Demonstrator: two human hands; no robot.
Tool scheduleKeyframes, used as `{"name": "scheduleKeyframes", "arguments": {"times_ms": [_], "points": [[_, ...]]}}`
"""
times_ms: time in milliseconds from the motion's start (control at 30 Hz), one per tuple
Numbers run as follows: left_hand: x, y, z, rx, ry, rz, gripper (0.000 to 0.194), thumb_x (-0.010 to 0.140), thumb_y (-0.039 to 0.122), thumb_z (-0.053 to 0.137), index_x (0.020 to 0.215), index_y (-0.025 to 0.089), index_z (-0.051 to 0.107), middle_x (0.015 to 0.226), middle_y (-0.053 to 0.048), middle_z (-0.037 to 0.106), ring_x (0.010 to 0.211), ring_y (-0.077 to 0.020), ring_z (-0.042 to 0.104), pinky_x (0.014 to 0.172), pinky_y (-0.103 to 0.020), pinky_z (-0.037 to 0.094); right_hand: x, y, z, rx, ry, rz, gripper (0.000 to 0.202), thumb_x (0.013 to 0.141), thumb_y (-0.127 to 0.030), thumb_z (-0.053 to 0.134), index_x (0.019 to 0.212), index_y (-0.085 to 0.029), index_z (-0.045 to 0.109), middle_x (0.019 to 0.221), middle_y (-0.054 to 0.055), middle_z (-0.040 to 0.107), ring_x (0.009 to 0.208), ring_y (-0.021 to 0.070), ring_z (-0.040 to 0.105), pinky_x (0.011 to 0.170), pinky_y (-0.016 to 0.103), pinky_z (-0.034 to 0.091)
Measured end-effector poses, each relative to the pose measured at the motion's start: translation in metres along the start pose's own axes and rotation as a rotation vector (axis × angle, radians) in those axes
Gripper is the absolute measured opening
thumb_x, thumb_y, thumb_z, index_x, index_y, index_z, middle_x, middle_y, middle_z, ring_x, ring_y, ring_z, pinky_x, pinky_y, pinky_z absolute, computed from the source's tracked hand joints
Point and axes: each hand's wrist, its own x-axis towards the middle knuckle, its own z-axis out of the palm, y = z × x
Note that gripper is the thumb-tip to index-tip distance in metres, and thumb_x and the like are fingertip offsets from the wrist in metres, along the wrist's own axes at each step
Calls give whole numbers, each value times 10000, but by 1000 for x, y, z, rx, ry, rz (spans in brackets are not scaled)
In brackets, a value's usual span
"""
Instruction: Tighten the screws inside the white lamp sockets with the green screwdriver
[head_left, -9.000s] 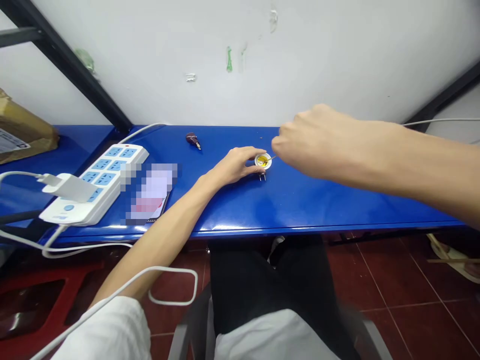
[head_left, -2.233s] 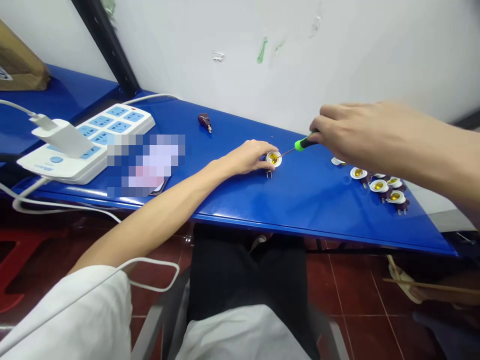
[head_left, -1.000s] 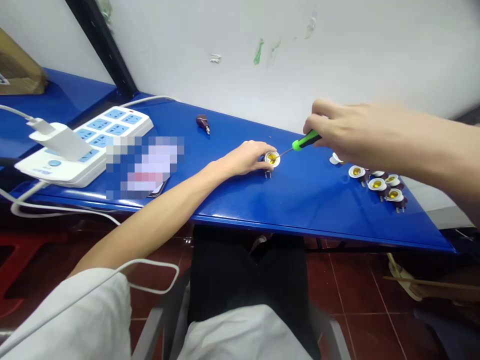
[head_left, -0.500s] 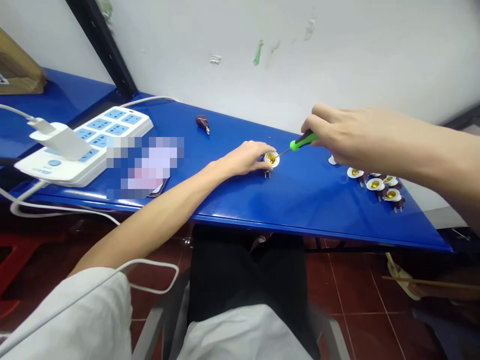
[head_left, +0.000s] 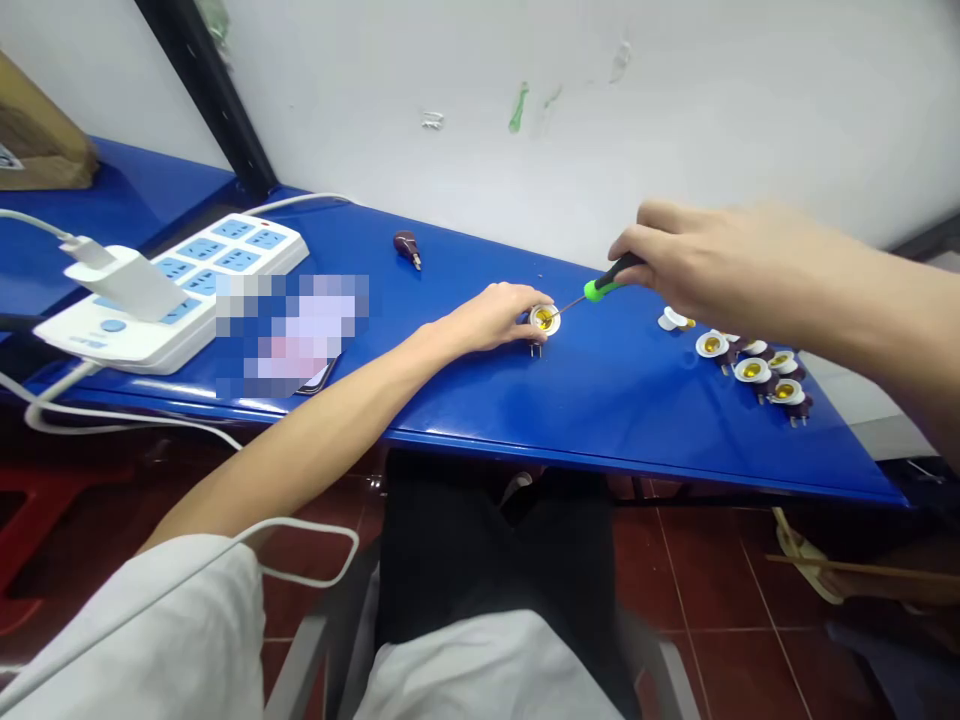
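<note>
The left hand rests on the blue table, fingers closed around a small white lamp socket with a yellow centre, pinning it near the middle of the surface. The right hand grips a green-handled screwdriver, fingers wrapped on the handle; its thin shaft slants down, tip in the socket's centre. A cluster of similar sockets lies to the right, well apart. Left of the hands sit a white power strip with a charger plugged in, and a small dark plug piece near the wall.
</note>
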Motion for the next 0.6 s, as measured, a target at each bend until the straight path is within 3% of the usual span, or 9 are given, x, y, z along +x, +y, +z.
{"name": "scheduleKeyframes", "arguments": {"times_ms": [67, 133, 233, 333, 433, 533, 600], "points": [[0, -1, 1, -4, 5, 2, 472, 955, 408, 743, 1376, 196, 718, 1337, -115, 770, 1245, -269, 715, 1072, -353, 505, 2, -5, 2, -52, -7, 120, 514, 1124, -428, 234, 1212, -146, 654, 994, 137, 648, 626, 186, 487, 563, 336, 264], [0, -1, 1, -8, 7, 2, 475, 959, 415, 738, 1381, 198, 716, 1339, -115, 769, 1245, -269, 715, 1067, -351, 505, 2, -6, 4, -35, -8, 137, 545, 1122, -456, 222, 1231, -141, 653, 1061, 164, 657, 685, 208, 545, 576, 336, 292], [0, -2, 2, -6, 3, -5, 482, 964, 422, 730, 1395, 210, 709, 1358, -107, 763, 1263, -270, 709, 1075, -349, 500, -1, 1, 6, 74, 10, -44, 458, 1082, -367, 348, 1392, -124, 583, 1385, 241, 564, 807, 227, 609, 600, 347, 364], [0, -2, 2, -6, 0, -12, 485, 960, 429, 735, 1396, 219, 711, 1352, -103, 766, 1259, -274, 710, 1080, -360, 501, -3, 6, 4, 92, -33, -140, 460, 991, -148, 353, 1393, -168, 577, 1464, 213, 510, 747, 188, 586, 584, 344, 367], [0, -1, 1, -16, 4, -11, 482, 956, 424, 739, 1390, 216, 716, 1341, -105, 770, 1247, -274, 715, 1077, -360, 506, 1, 2, 1, 60, -42, -31, 406, 1042, -233, 320, 1310, -188, 621, 1321, 178, 605, 618, 160, 513, 562, 348, 321], [-1, 0, 0, -19, 7, -14, 470, 953, 412, 745, 1377, 211, 723, 1340, -104, 769, 1249, -269, 715, 1077, -347, 508, 5, -4, 1, 25, -20, 109, 523, 1112, -450, 224, 1265, -167, 635, 1008, 156, 687, 620, 212, 533, 580, 357, 302], [-1, 1, 0, -9, 6, -9, 474, 957, 412, 741, 1383, 204, 717, 1339, -107, 770, 1252, -266, 714, 1080, -344, 507, 4, -2, 3, 30, -7, 117, 558, 1116, -496, 212, 1252, -156, 633, 967, 153, 690, 627, 222, 543, 586, 362, 313]]}}
